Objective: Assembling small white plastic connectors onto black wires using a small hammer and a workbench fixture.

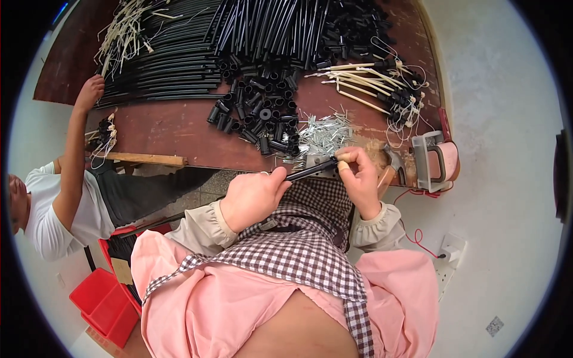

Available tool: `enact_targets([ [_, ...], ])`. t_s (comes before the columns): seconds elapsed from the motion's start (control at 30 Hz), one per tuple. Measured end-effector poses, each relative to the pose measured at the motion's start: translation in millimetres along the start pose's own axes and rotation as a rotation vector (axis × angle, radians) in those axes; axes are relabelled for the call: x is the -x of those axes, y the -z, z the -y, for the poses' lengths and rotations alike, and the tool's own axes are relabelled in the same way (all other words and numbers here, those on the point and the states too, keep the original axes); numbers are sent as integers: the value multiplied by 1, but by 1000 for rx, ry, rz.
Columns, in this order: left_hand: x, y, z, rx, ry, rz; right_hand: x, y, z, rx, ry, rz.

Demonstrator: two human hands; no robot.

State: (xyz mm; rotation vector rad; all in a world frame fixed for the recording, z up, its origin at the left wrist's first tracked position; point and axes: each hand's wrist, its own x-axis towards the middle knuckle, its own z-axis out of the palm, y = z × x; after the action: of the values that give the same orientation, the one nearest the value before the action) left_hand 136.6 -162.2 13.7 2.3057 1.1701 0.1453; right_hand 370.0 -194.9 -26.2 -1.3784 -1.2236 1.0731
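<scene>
A slim black rod (309,171) lies across the near edge of the table, with my left hand (253,198) closed around its left part. My right hand (360,176) pinches at the rod's other end, thumb and forefinger together; whether a small pin sits between those fingertips is too small to tell. Under that end is a grey metal block (315,160) at the table edge. Just beyond it a pile of short silver pins (325,132) spreads over the tabletop. Black plastic sleeves (262,107) are heaped to the left of the pins.
A hammer (394,164) lies right of my right hand, beside a clear plastic box (427,158). Long black rods (173,71) and cream sticks with strings (364,80) cover the brown table (167,134). A co-worker (65,197) reaches in from the left, near red bins (107,304).
</scene>
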Motion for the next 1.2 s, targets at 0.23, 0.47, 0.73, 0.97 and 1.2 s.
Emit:
enact_targets([
  [0.23,1,0,-3,-32,5,-8,-1,-5,-4,199,127,-43],
  [0.47,3,0,-4,17,36,6,-1,-8,3,291,101,-32],
  [0.73,0,-9,10,91,31,-1,45,30,30,940,174,-190],
  [0.97,-11,-5,16,67,-54,19,81,33,-15,193,-255,-544],
  [1.2,-13,5,20,-55,-147,-15,104,22,63,241,280,-114],
])
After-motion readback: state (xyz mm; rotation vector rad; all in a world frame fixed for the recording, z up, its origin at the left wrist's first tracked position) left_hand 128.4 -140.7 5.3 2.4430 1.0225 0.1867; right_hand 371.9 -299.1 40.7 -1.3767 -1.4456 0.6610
